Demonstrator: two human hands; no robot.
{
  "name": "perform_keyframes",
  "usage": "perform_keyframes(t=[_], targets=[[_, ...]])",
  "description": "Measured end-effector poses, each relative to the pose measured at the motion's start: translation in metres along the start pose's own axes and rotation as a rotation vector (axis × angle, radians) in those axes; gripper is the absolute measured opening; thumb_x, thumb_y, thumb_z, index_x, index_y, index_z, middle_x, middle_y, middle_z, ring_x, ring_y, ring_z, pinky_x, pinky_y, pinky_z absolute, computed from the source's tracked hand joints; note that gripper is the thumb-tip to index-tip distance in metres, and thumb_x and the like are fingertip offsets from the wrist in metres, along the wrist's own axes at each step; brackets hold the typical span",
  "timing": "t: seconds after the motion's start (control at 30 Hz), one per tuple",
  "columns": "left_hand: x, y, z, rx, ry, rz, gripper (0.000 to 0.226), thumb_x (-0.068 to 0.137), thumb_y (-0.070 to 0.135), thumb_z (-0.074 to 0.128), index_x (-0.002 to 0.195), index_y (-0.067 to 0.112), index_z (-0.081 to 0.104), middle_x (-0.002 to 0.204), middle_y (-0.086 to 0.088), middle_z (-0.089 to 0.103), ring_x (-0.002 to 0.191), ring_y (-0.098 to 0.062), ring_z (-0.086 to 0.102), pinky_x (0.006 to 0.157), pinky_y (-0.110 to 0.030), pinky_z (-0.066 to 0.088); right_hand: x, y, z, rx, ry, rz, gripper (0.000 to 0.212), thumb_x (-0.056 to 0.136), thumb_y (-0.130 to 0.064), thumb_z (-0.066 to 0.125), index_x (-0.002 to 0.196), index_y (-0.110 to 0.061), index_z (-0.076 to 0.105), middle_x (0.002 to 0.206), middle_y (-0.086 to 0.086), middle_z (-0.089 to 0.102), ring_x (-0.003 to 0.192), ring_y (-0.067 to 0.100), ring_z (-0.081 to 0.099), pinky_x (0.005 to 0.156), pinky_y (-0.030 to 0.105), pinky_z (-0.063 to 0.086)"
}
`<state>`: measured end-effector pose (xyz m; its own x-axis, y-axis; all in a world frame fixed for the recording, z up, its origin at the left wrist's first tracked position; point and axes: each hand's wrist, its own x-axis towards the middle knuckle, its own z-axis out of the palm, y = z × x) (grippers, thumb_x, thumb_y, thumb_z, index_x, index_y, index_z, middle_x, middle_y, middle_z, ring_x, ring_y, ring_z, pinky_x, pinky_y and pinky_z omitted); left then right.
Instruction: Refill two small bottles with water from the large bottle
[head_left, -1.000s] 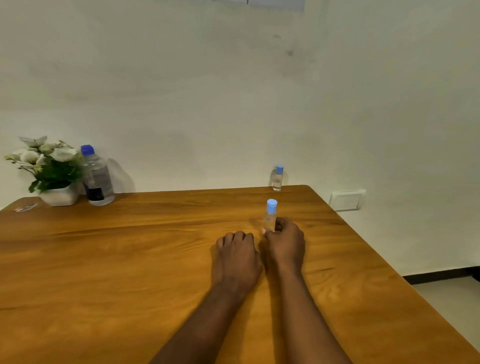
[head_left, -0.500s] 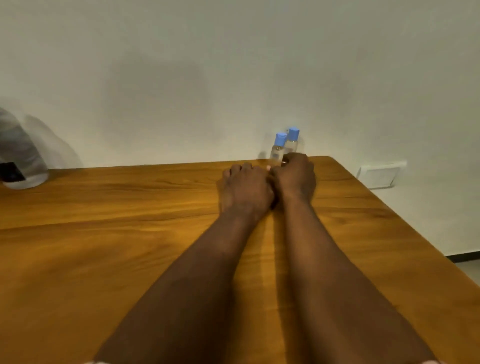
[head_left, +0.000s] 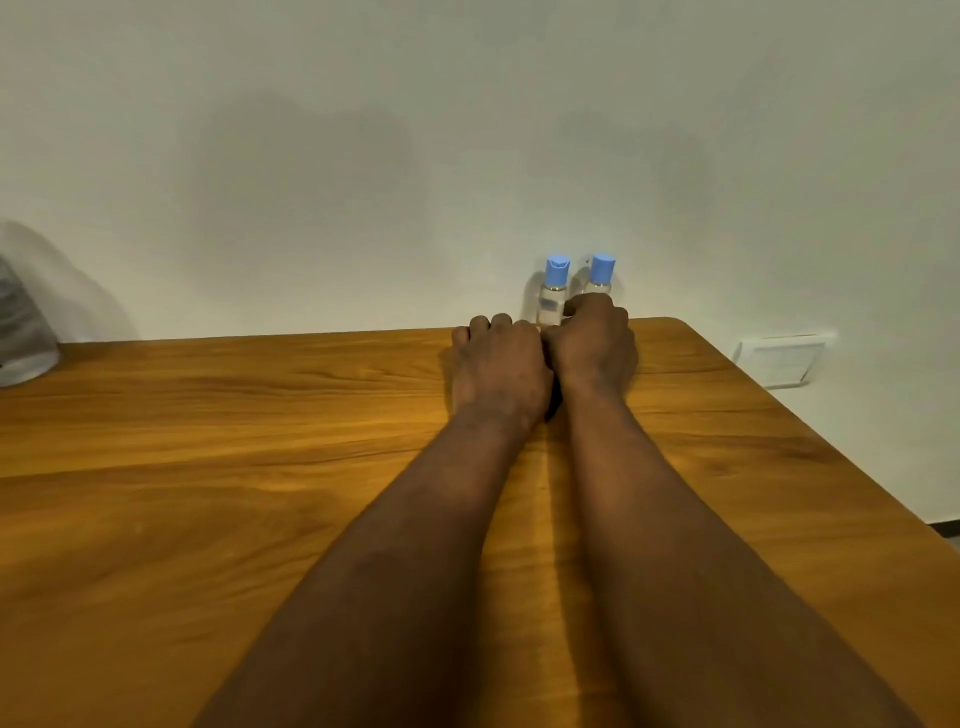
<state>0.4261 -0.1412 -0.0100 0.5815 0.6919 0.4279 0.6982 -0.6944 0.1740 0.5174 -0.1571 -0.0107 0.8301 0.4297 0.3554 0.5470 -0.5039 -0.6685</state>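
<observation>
Two-handed, stretching to the far edge of the table (head_left: 208, 467): resting the left hand (head_left: 498, 364) curled, empty; wrapping the right hand (head_left: 595, 343) round the right small bottle (head_left: 601, 273), upright beside the left small bottle (head_left: 552, 304); needing a leftward reach for the large bottle (head_left: 23, 343), nearer the left hand.

Dim, soft shadows, blurred left edge

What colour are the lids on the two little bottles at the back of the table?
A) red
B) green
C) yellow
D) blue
D: the left small bottle and the right small bottle each carry a light blue cap on top.
</observation>
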Motion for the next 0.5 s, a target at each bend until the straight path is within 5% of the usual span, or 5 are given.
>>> perform_keyframes(t=[0.5], targets=[[-0.013,-0.005,-0.008,-0.091,-0.006,-0.019,0.025,0.092,0.025,0.043,0.105,0.011,0.059,0.113,-0.010,0.059,0.108,-0.028,0.049,0.092,-0.039,0.034,-0.019,0.001,-0.002,-0.001,0.052,-0.001,0.014,0.085,-0.023,0.068,0.094,-0.012,0.070,0.094,0.011,0.071,0.083,0.028,0.065,0.068,0.033,0.050]])
